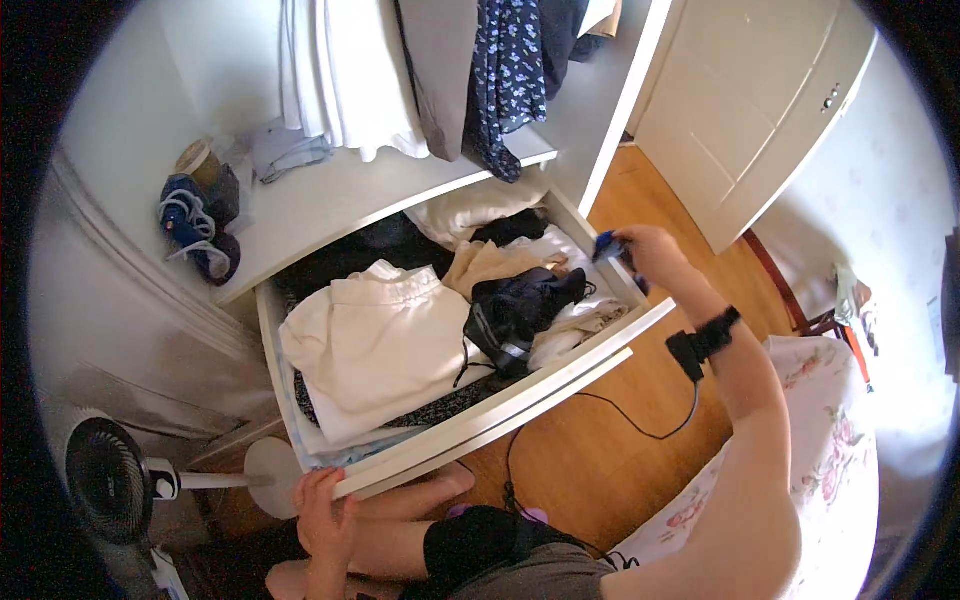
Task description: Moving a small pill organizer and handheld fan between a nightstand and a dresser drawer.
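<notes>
An open white drawer (480, 420) full of clothes lies before me. My left hand (324, 510) rests on the near left corner of its front, fingers over the edge. My right hand (651, 255), slightly blurred, is at the drawer's right side wall, closed on a small dark blue item (611, 246) that I cannot make out further. Inside the drawer, a folded cream garment with an elastic waistband (390, 322) lies on the left. Right of it is a black bundle with cords (514, 315), beside a beige cloth (487, 266) and white fabric.
Clothes (360, 75) hang above the wardrobe shelf (360, 187), which holds a blue shoe with white laces (187, 217). A fan (112, 480) stands at the lower left. Right are a floral-covered piece of furniture (825, 450) and a white door (750, 97). A cable (637, 427) runs from my right wrist strap.
</notes>
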`<state>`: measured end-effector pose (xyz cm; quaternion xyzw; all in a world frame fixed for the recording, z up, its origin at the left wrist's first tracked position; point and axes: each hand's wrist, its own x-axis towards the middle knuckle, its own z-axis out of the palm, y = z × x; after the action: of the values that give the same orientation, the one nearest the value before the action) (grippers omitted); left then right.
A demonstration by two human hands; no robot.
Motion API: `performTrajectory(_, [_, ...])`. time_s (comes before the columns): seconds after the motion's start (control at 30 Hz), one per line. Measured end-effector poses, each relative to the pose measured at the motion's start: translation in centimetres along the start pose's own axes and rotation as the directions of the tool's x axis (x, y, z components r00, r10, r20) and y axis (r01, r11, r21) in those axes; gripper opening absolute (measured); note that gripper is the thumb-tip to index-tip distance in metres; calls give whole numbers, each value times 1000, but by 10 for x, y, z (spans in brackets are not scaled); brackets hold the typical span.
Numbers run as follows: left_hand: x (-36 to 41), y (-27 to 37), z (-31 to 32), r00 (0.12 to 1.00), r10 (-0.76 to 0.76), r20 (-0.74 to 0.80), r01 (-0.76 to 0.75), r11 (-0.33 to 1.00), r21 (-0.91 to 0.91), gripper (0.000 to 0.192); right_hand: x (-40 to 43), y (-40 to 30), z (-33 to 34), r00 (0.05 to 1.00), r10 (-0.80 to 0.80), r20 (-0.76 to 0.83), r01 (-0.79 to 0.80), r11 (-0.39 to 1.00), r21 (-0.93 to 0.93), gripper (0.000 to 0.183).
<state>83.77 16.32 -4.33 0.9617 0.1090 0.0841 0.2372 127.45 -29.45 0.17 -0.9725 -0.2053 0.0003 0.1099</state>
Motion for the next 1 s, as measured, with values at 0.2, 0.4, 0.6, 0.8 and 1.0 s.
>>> performTrajectory(0.2, [1, 14, -26, 999, 15, 34, -18, 995, 94, 60, -49, -144, -138, 945, -303, -126, 324, 804, 498, 28])
performTrajectory(0.4, [25, 92, -46, 989, -144, -21, 95, 744, -661, 67, -89, -305, -81, 563, -826, 26, 314, 243, 918, 43])
performTrajectory(0.6, [0, 66, -52, 849, -377, 370, 423, 66, -904, 45, -26, -313, -15, 647, -761, -43, 618, 491, 614, 31])
performTrajectory(0.8, [-19, 56, -50, 808, -464, 362, 423, 30, -906, 45, 100, -166, 62, 935, -355, -8, 355, 934, -37, 50])
performTrajectory(1.0, [-19, 59, -37, 827, -421, 372, 430, 48, -901, 41, 130, -129, 91, 964, -234, -123, 166, 899, -406, 62])
